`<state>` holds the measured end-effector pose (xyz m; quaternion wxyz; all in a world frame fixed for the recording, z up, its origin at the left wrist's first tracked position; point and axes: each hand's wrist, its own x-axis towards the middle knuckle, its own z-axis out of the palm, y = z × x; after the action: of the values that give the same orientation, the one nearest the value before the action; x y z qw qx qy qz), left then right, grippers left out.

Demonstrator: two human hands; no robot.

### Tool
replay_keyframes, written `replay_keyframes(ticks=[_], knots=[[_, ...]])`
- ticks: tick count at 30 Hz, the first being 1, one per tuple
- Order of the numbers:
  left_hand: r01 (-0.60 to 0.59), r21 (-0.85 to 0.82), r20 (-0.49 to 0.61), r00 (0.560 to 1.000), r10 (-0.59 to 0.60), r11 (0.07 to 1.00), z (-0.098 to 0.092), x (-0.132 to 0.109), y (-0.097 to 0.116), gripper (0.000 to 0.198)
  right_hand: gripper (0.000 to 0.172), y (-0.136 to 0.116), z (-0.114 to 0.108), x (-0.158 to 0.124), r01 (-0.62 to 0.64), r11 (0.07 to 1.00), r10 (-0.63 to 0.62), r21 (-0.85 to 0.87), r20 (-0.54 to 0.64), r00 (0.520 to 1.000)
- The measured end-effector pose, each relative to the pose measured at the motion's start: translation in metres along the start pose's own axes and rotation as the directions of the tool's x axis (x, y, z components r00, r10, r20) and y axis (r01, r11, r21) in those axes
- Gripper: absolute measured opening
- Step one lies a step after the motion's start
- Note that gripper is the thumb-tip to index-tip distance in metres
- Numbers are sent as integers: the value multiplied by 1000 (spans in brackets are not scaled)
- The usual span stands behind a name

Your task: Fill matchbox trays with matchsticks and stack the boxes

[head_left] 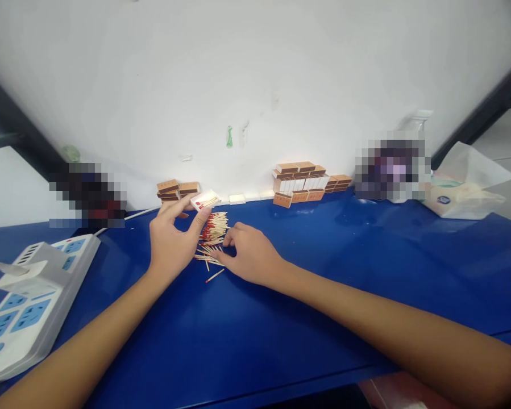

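Bench (182, 352) with glossy blue top carries stacked orange-brown cardboard matchboxes (300, 196) at its far side. The right hand (255, 254), fingers curled narrow, is at a loose pile of pale wooden red-headed matchsticks (215, 226), any grip unclear; the left hand (170, 241) pinches a small open white cardboard tray (204, 196) near them, several matchsticks inside.

White power strip (33, 318), plastic packet (462, 200)

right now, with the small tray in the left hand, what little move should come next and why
Probably the right hand should pinch a few matches for the tray: its fingertips are at the loose pile, and the left hand holds the tray with some matches inside.
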<state>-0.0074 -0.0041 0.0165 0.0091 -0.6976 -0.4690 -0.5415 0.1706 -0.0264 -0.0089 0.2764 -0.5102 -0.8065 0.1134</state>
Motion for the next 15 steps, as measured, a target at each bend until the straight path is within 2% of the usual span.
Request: replay_keyframes(ticks=[4,7,10,13,15], knots=[[9,7,4,1000,-9,1000,0,1,0,34,16,5,-1,5,0,1000,1,-17,37,999],[8,16,15,1000,-9,1000,0,0,0,35,16,7,-6,4,6,1000,-4,-21,78,997],[8,20,22,1000,-8,1000,0,-1,0,35,22,6,-8,2,-14,999,16,-36,66,998],[3,16,30,1000,-4,1000,0,-2,1,35,23,3,-8,0,-12,996,17,-94,52,998],[-3,12,33,999,3,1000,1,-2,1,34,21,2,-9,0,-1,990,14,-144,92,996]])
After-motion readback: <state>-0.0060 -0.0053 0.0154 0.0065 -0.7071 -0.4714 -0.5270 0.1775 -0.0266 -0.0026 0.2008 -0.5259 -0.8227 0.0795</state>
